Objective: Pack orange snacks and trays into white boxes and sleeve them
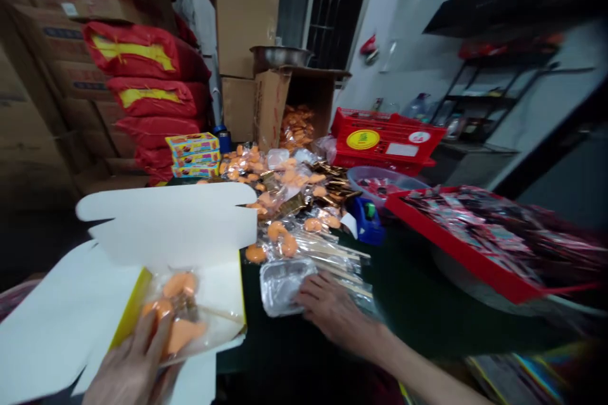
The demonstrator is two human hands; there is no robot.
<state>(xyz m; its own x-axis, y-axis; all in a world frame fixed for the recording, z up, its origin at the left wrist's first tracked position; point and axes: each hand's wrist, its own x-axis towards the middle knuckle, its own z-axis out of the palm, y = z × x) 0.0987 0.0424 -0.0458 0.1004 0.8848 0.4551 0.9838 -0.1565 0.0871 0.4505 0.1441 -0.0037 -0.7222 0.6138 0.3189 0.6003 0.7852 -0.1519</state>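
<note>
L hand [130,354], lower L: enters the open white box [218,288] from the near side, back of hand up, fingers extended fwd and close together, tips on the wrapped orange pcs [183,335] lying inside; whether it grips or only presses, cannot tell. The box's lid [175,221] stands raised at the far side, w/ a wide flap spread out to the L. R hand [337,310], approx. center: forearm [418,364] slants in from lower R, wrist low, palm down, fingers reaching L and slightly bent, tips at the R side of the clear tray [278,288]; thumb not clearly seen, so a pinch vs. a light touch cannot be told. Tray sits on the dark table [403,304], just R of the box, btwn the two hands. Just beyond the R hand: wooden sticks [342,266] in clear wrap; farther back, a heap of wrapped orange pcs, etc., w/ a blue object [368,221] at its R. Far R: red tray [465,269], full of small packets [494,228].
</note>
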